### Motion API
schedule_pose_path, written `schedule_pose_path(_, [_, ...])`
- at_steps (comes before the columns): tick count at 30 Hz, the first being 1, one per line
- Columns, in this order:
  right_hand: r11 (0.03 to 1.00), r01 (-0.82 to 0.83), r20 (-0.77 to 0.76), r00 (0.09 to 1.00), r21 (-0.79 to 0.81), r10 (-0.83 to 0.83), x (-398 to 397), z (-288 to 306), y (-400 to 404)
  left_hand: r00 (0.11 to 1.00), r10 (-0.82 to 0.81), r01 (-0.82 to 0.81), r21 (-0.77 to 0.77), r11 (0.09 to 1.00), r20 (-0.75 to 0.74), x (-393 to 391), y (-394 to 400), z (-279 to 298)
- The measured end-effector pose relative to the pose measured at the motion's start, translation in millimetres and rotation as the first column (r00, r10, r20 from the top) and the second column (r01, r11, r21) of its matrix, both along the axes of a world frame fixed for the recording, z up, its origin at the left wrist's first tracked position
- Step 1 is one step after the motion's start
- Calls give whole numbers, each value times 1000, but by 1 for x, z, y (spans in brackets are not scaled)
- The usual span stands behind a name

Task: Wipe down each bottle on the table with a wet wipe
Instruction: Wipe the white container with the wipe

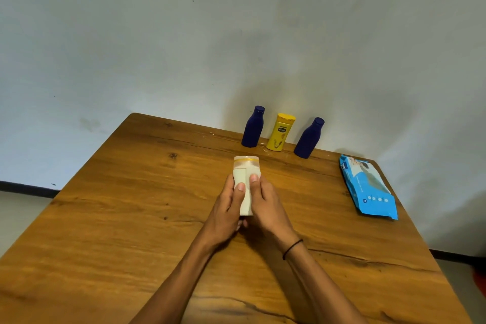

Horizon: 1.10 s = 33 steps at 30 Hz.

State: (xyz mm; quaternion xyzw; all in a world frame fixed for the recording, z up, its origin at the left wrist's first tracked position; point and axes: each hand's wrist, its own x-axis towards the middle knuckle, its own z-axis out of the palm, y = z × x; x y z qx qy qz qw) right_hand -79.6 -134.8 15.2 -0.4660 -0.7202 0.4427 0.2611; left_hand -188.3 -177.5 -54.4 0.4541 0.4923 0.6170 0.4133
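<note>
Wall: pale grey-white, fills the upper half of the frame; a few small dark specks. A dark skirting strip shows at mid left and lower right.

Table: wooden, brown with dark knots and cracks; fills the lower half of the frame, its far edge against the wall, far-left corner rounded. Bare wood lies wide open at left and in the near foreground.

Wipes pack: blue, lying flat near the table's right edge.

Three upright bottles, far edge, centre right: dark blue bottle, yellow bottle, second dark blue bottle.

White bottle: cream, gold band near its top, at frame centre, wrapped in a white wipe.

Left hand and right hand: fingers closed around the white bottle, thumbs pressed on its front. Black band on the right wrist.
</note>
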Motion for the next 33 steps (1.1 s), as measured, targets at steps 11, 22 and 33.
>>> schedule_pose_path(11, [978,71,-143,985,-198,-100,2,-2,18,987,-37,30,-46,999,-155,3,-2,0])
schedule_pose_path(22, [893,-220,-384,921,-393,58,23,-31,1,982,136,-138,-7,990,-129,2,-2,1])
schedule_pose_path(33, [968,43,-251,962,-248,-107,8,-6,12,983,-42,39,-18,999,-181,-1,0,2])
